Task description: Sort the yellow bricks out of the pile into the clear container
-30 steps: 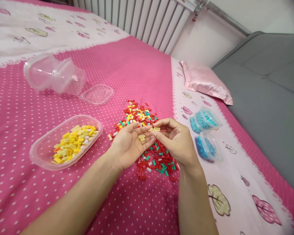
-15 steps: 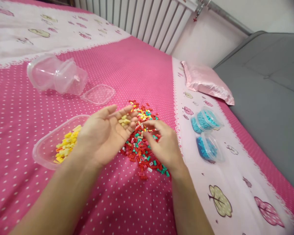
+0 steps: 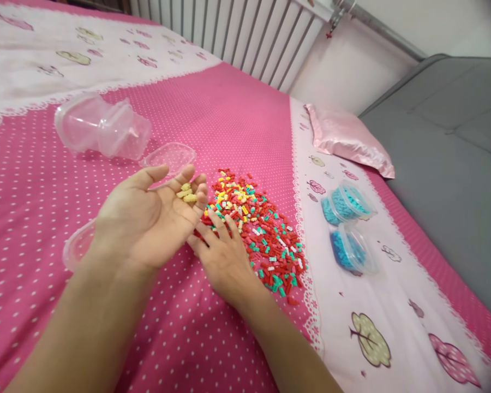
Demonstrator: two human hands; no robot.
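My left hand (image 3: pixel 137 224) is turned palm up and cups several pale yellow toy bricks (image 3: pixel 187 194) near its fingertips. Beside it, my right hand (image 3: pixel 229 265) reaches palm down, fingers spread, at the left edge of a pile of small toy bricks (image 3: pixel 270 229). Red bricks dominate that pile, mixed with green, yellow, white and pink ones. Whether the right fingertips touch any brick I cannot tell. Behind my left wrist shows the rim of a clear plastic tub (image 3: pixel 74 246); most of it is hidden.
Two clear containers, one of turquoise bricks (image 3: pixel 339 204) and one of blue bricks (image 3: pixel 346 251), stand at the right. Nested clear tubs (image 3: pixel 100 128) lie on their side at the left, near a clear lid (image 3: pixel 172 155). A pink pillow (image 3: pixel 347 139) rests by the grey headboard (image 3: pixel 442 164).
My left hand has moved left with the pale yellow bricks, now covering most of the tub. From above the pile, my right hand has shifted left and its fingers have spread.
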